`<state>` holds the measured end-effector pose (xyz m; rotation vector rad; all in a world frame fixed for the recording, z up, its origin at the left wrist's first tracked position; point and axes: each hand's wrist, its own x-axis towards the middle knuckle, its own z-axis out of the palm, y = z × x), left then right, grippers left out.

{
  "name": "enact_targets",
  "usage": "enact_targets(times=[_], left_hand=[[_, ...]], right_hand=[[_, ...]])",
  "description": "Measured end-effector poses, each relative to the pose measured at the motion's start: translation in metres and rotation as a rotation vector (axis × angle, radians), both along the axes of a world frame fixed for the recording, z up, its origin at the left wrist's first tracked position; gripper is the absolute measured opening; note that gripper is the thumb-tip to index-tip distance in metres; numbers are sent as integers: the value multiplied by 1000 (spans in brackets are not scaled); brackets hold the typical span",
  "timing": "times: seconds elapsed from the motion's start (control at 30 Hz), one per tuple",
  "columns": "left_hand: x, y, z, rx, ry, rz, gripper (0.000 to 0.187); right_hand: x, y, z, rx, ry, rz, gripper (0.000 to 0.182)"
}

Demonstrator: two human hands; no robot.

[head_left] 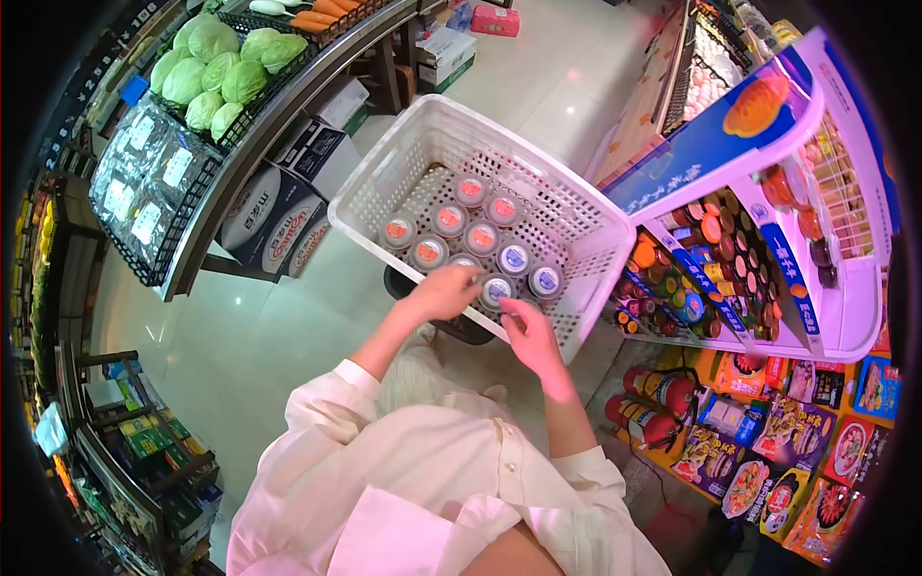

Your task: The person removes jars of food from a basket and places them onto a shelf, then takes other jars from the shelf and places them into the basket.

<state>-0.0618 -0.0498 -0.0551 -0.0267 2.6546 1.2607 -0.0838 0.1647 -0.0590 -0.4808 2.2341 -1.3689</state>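
Observation:
A white perforated plastic basket [375, 158] stands in front of me, with several round lidded jars in it. Some lids carry orange labels, like the jar [449, 220] near the middle; others are blue and white, like the jar [545, 281] at the right. My left hand [449, 291] is over the basket's near rim, fingers bent beside a blue-labelled jar [497, 291]. On the other side of that same jar is my right hand [528, 334], its thumb and fingers apart with nothing between them. Whether my left fingers touch a jar is unclear.
A purple-white display shelf [845, 331] of jars stands close on the right, with fire extinguishers [645, 420] and colourful food packets [711, 459] below. Cabbages [213, 72] and bagged goods [144, 187] lie on the left stand, cartons [274, 216] beneath it. A dark stool-like object [461, 331] is under the basket.

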Motion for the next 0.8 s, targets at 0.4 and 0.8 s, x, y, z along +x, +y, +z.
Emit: enact_targets(times=[0.4, 0.8], left_hand=[[-115, -173, -137, -400, -352, 52, 36], [-160, -186, -200, -528, -646, -83, 24]], right_hand=[[-59, -129, -83, 196, -193, 168, 43], [-103, -162, -137, 226, -329, 201, 41]])
